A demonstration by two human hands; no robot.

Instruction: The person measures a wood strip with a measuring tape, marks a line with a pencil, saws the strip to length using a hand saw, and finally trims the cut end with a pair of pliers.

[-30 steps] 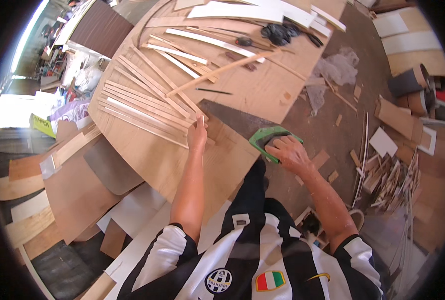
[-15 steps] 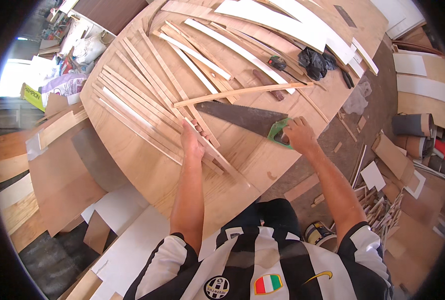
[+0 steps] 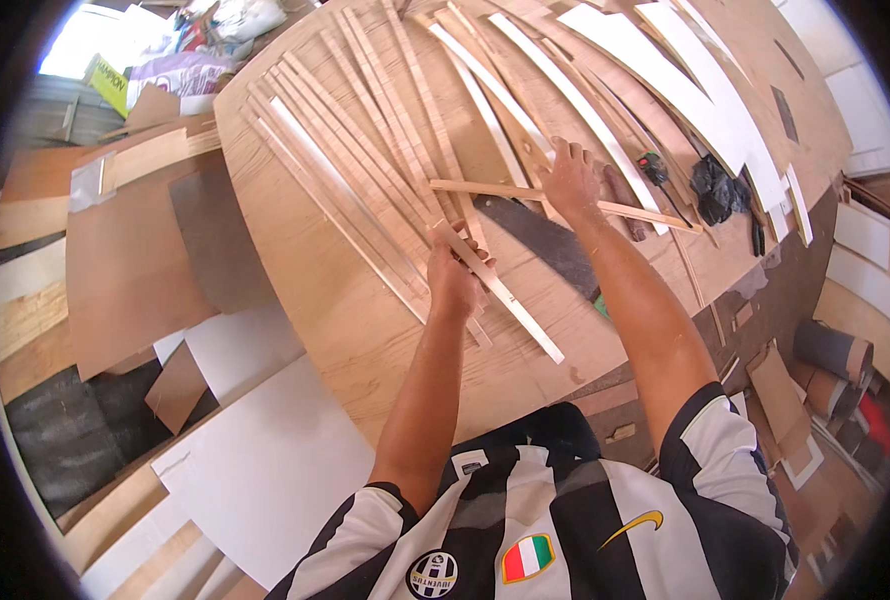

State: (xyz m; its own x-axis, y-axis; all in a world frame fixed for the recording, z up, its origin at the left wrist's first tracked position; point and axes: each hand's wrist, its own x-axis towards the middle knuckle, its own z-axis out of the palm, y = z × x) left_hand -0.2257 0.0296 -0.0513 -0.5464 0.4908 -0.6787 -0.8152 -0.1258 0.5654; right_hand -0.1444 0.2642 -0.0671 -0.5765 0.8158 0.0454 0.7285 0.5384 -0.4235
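My left hand (image 3: 455, 280) is closed around a short, pale wooden strip (image 3: 505, 296), which slants toward the table's near edge. My right hand (image 3: 573, 185) is over a long thin wooden stick (image 3: 485, 187) that lies across other strips. Its fingers curl by the end of a white-edged strip (image 3: 500, 85); their tips are hidden, so I cannot tell whether they grip anything. Below the right hand a handsaw (image 3: 540, 240) lies flat on the wooden table. My right forearm covers most of its green handle (image 3: 601, 306).
Several long wooden strips (image 3: 340, 150) fan out at the left of the table (image 3: 325, 340). White curved boards (image 3: 655, 90), a black plastic bag (image 3: 720, 190) and a tape measure (image 3: 652, 168) lie at the right. Sheets and offcuts (image 3: 130, 270) are stacked beyond the left edge.
My right hand has let go of the saw handle and moved up and left to the strips. The saw now lies on the table. My left hand still holds the short strip.
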